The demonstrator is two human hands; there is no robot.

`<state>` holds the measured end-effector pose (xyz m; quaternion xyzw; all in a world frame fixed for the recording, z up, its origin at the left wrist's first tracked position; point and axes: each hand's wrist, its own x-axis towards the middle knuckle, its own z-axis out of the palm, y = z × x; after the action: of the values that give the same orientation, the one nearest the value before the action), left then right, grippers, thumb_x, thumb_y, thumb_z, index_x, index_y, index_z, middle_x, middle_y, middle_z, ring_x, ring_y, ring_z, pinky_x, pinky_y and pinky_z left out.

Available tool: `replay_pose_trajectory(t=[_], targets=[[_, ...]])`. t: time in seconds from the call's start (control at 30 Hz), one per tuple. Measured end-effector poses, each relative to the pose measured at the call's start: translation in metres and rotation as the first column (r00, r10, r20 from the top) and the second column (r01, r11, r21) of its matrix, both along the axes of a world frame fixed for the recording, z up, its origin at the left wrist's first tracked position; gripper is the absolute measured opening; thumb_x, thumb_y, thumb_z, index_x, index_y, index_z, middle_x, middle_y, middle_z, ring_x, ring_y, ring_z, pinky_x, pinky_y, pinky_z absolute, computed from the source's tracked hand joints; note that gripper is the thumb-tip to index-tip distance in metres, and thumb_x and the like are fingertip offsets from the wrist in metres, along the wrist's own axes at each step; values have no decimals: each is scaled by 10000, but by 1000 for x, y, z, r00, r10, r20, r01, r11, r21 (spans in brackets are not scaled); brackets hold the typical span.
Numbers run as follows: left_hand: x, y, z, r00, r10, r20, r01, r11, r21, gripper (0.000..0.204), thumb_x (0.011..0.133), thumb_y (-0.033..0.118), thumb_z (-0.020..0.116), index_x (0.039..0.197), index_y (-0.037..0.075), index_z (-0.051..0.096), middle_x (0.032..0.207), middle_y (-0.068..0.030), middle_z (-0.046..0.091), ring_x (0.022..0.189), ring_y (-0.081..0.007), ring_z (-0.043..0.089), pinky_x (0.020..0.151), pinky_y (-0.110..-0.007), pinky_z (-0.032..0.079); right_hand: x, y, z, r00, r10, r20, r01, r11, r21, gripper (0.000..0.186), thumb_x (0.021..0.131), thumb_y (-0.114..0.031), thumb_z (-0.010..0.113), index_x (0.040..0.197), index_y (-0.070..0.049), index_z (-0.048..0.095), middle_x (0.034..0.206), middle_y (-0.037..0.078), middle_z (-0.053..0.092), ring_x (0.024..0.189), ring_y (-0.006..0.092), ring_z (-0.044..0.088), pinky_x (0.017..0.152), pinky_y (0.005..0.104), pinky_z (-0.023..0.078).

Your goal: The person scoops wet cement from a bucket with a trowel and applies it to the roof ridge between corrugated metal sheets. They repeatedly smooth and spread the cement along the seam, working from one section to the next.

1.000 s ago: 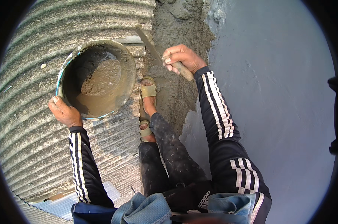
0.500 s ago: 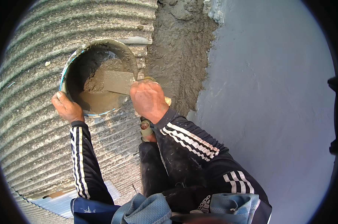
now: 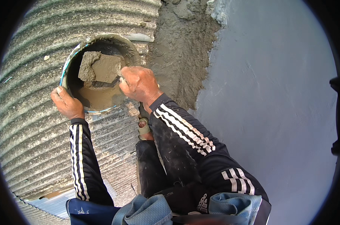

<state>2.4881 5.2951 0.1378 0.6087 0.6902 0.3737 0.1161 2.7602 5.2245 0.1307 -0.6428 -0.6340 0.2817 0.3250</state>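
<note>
My left hand (image 3: 67,103) grips the near left rim of a round bucket (image 3: 68,60) holding wet grey-brown mortar (image 3: 98,95). My right hand (image 3: 140,83) is closed on a trowel, its handle mostly hidden by my fingers. The trowel's flat blade (image 3: 107,69) lies inside the bucket, coated in mortar, with a thick lump (image 3: 88,63) along its left part.
Corrugated grey roofing (image 3: 34,123) lies under the bucket. A strip of rough wet mortar (image 3: 183,41) runs beside it, and a smooth blue-grey surface (image 3: 275,97) fills the right. My sandalled foot (image 3: 144,129) shows below my right hand, near the roofing's edge.
My right hand has swung down and left from over the mortar strip into the bucket. The trowel blade, earlier bare of lumps, now carries mortar. My left hand still grips the rim.
</note>
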Motion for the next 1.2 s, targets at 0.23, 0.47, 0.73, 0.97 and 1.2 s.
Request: replay_pose_trajectory(t=[0.23, 0.47, 0.73, 0.97, 1.2], targets=[[-5, -1, 2, 1000, -17, 13, 17, 999, -39, 375, 1181, 360, 471, 1067, 17, 569, 944, -39, 524, 854, -158, 469, 807, -322, 441, 117, -21, -41, 435, -155, -887, -416, 839, -350, 196, 919, -182, 762, 965, 9, 765, 772, 88, 735, 634, 126, 657, 599, 313, 525], [-4, -2, 8, 996, -49, -77, 44, 996, -72, 454, 1187, 382, 417, 992, -14, 523, 932, -91, 449, 877, -233, 427, 851, -362, 397, 203, -24, -136, 262, -899, -352, 559, 439, -704, 170, 1017, -136, 553, 958, -21, 663, 779, 50, 657, 586, 140, 604, 524, 309, 519], [8, -4, 13, 999, 14, 38, -10, 994, -105, 465, 1180, 409, 448, 936, 16, 504, 854, -38, 418, 805, -195, 396, 758, -337, 390, 127, -117, -23, 908, -414, -71, 347, 835, -426, 130, 964, -115, 671, 987, 10, 642, 859, 160, 720, 773, 365, 728, 702, 472, 566], [10, 1, 25, 937, -31, 348, 116, 967, -227, 382, 1156, 372, 580, 952, 50, 578, 859, 18, 504, 809, -85, 427, 716, -279, 407, 55, -52, 45, 922, 84, 377, 53, 940, -337, 167, 828, -94, 726, 981, -27, 728, 900, 180, 744, 865, 341, 765, 790, 471, 613], [57, -13, 40, 992, -86, 95, 101, 981, -164, 389, 1140, 364, 616, 927, 42, 566, 718, -13, 482, 687, -99, 416, 605, -323, 412, 1, 45, -17, 842, 409, 352, -181, 828, -531, 179, 921, -157, 688, 998, -94, 836, 1011, 178, 816, 1009, 325, 796, 862, 432, 621]])
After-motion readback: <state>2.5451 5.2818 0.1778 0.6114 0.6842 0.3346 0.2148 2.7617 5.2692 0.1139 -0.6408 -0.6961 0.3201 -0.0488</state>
